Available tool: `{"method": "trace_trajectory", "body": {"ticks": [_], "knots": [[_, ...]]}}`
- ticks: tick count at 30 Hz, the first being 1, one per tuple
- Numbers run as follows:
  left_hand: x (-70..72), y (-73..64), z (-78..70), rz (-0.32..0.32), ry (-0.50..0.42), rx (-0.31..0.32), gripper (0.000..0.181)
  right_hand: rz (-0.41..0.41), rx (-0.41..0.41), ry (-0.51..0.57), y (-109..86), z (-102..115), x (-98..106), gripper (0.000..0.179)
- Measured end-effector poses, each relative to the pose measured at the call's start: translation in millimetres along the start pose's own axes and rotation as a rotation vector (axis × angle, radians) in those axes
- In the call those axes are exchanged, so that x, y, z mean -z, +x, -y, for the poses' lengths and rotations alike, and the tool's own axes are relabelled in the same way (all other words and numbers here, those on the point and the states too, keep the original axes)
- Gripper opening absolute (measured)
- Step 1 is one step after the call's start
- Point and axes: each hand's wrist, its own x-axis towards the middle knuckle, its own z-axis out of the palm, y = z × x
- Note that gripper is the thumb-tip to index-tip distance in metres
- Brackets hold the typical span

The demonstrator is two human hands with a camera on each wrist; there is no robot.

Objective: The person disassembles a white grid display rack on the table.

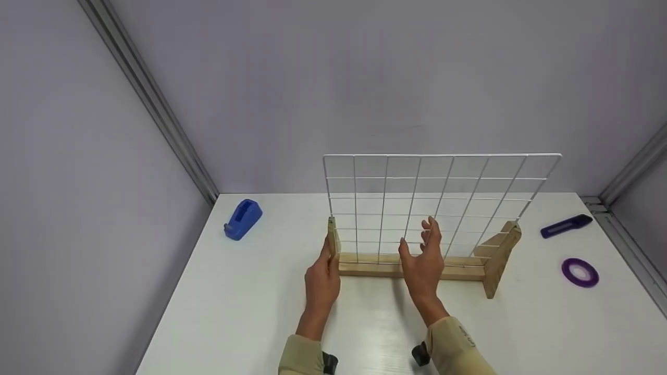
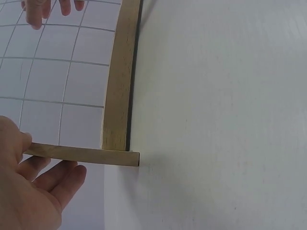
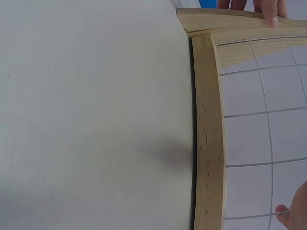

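Note:
A rack with a white wire grid [image 1: 385,154] stands upright on the table, its wooden base bar [image 1: 365,269] running between two wooden side pieces. My left hand [image 1: 321,281] pinches the left side piece [image 2: 91,155], thumb on the inner face and fingers on the outer in the left wrist view. In front of the grid's lower middle is my right hand [image 1: 424,265], its thumb and fingers spread apart with nothing held between them. Only part of the right hand [image 3: 298,211] shows in the right wrist view, overlapping the wires. The right side piece [image 1: 501,260] stands untouched.
A blue tape dispenser [image 1: 243,219] sits at the table's back left. On the right lie a dark blue slotted tool [image 1: 566,226] and a purple ring [image 1: 580,282] like a tape roll. Grey walls [image 1: 260,94] rise behind and beside the white table [image 1: 224,312].

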Motion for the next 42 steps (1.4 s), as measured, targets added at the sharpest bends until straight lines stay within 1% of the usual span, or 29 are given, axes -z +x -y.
{"method": "trace_trajectory", "body": {"ticks": [5, 8, 12, 17, 25, 32, 39, 42], "knots": [[-0.2, 0.1, 1.4, -0.003, 0.01, 0.008, 0.055, -0.015, -0.01, -0.019, 0.9, 1.9, -4.2, 0.073], [-0.9, -0.4, 2.3, 0.002, 0.006, 0.008, 0.054, -0.031, -0.043, -0.027, 1.0, 3.3, -5.7, 0.072], [-1.8, -0.7, 1.9, -0.001, 0.012, -0.008, 0.054, -0.038, -0.076, -0.036, 1.5, 2.9, -5.4, 0.071], [-2.3, -1.7, 3.0, 0.001, 0.01, -0.018, 0.053, -0.048, -0.078, -0.043, 1.6, 2.9, -5.9, 0.07], [-2.8, -1.6, 4.1, -0.021, 0.019, -0.035, 0.052, -0.044, -0.087, -0.027, 1.1, 5.4, -5.8, 0.069], [-7.8, -4.2, 3.9, -0.067, 0.066, -0.062, 0.048, -0.04, -0.083, -0.018, 0.9, 5.2, -3.8, 0.067], [-4.0, -3.1, 2.3, -0.049, 0.053, -0.053, 0.049, -0.045, -0.106, -0.003, 1.3, 8.6, -4.7, 0.066], [-7.8, -3.6, 1.5, -0.05, 0.042, -0.05, 0.049, -0.043, -0.095, -0.007, 1.7, 5.8, -2.0, 0.067]]}}
